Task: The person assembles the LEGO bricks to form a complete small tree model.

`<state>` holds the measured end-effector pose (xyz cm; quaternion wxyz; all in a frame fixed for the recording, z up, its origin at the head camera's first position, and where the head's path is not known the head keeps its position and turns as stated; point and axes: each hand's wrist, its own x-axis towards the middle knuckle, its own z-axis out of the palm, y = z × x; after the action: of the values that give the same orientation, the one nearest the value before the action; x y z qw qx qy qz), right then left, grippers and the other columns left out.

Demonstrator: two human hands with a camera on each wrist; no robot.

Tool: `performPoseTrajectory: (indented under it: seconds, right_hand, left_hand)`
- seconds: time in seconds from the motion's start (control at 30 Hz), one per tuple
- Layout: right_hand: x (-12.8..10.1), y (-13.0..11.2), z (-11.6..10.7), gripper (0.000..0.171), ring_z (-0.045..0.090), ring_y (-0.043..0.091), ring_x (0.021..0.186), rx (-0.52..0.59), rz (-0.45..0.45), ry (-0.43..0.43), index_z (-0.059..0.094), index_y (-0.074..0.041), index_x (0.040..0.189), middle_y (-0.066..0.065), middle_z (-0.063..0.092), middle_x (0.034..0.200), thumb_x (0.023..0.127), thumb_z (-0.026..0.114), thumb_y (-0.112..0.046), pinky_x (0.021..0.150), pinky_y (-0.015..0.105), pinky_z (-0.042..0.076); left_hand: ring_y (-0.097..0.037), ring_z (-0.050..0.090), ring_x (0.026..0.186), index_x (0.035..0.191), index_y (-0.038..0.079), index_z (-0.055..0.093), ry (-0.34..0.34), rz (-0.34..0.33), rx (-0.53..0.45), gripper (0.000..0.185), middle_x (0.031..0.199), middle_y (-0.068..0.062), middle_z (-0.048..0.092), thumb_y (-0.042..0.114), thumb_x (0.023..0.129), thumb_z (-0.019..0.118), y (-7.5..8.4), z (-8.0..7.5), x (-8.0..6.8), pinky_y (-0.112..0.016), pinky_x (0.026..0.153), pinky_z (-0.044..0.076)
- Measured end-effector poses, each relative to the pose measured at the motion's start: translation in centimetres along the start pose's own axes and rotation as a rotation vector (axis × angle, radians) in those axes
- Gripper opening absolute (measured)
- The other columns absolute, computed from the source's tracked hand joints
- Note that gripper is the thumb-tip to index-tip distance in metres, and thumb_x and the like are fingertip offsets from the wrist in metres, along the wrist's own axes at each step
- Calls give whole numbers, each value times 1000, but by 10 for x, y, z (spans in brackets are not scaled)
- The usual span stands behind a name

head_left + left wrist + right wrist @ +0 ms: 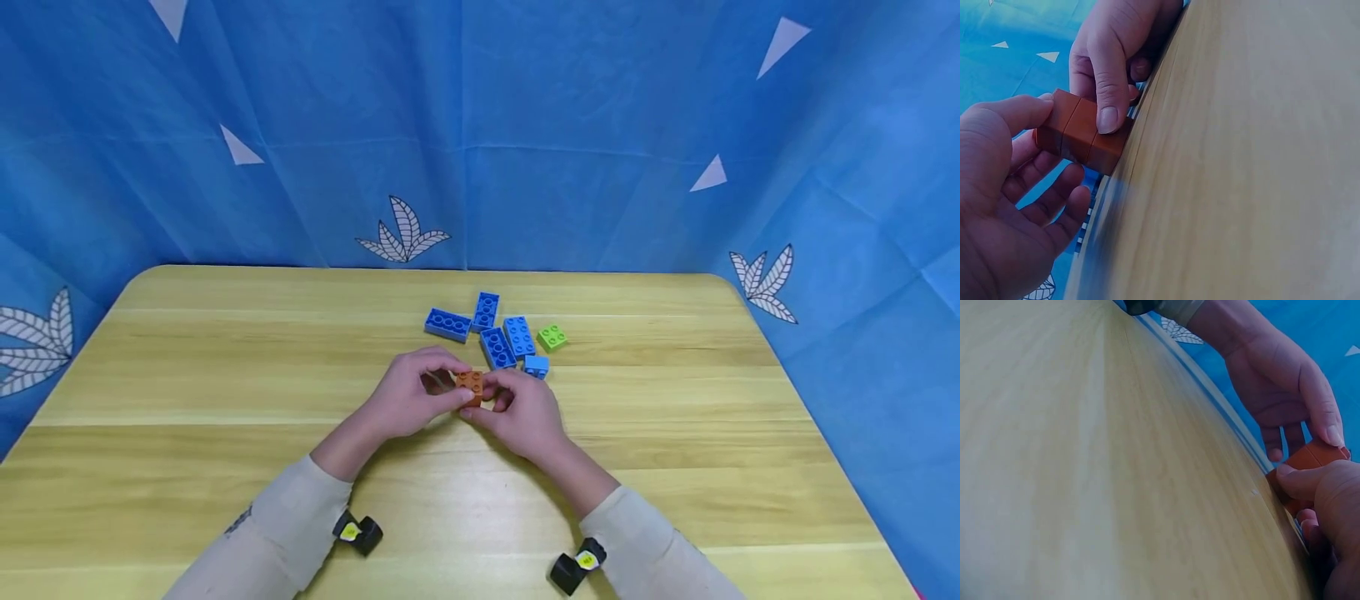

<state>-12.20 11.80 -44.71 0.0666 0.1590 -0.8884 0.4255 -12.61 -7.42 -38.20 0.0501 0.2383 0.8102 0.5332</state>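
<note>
I see my left hand (411, 398) close by, thumb and fingers pinching the orange bricks (471, 384) low over the table (187, 367). My right hand (525, 412) pinches them too — I think I am pushing them together. Next comes a firm squeeze. Blue bricks (497, 333) lie beyond.

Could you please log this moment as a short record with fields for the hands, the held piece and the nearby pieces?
left hand: pinches the orange brick stack
right hand: pinches the same stack from the other side
orange brick stack: held low over the wooden table
blue bricks: loose cluster just beyond the hands
green brick: right edge of the cluster
</note>
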Motion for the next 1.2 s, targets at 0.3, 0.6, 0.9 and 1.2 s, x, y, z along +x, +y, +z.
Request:
performPoseTrajectory:
  seconds: [0.3, 0.6, 0.9, 1.2]
  right_hand:
    - [0, 0, 0, 29, 52, 4, 59, -11, 14, 9, 67, -22, 88, -10, 60, 78, 69, 84, -36, 53, 26, 44]
    - [-1, 0, 1, 30, 51, 4, 59, -19, 33, -9, 66, -23, 90, -10, 59, 78, 70, 83, -37, 52, 25, 44]
    - [-2, -1, 2, 31, 51, 5, 60, -33, 60, -13, 66, -23, 91, -11, 59, 78, 69, 84, -37, 53, 26, 44]
    - [-2, -2, 2, 31, 51, 5, 60, -47, 47, -16, 65, -24, 91, -12, 58, 78, 70, 82, -38, 53, 25, 44]
  left_hand:
    - [-21, 60, 81, 102, 11, 70, 28, -18, -32, 23, 98, -1, 63, 16, 81, 76, -35, 6, 6, -41, 69, 50]
    - [-18, 58, 86, 108, 9, 68, 71, -42, -31, 33, 103, -6, 65, 32, 85, 71, -47, -9, 17, -39, 74, 49]
    - [-22, 54, 95, 110, 11, 67, 253, -56, 204, 33, 110, -3, 56, 23, 80, 76, -71, -26, 39, -38, 81, 47]
    - [-28, 39, 125, 128, 13, 57, 153, -114, 342, 54, 134, -7, 47, 16, 79, 77, -83, -28, 58, -42, 101, 34]
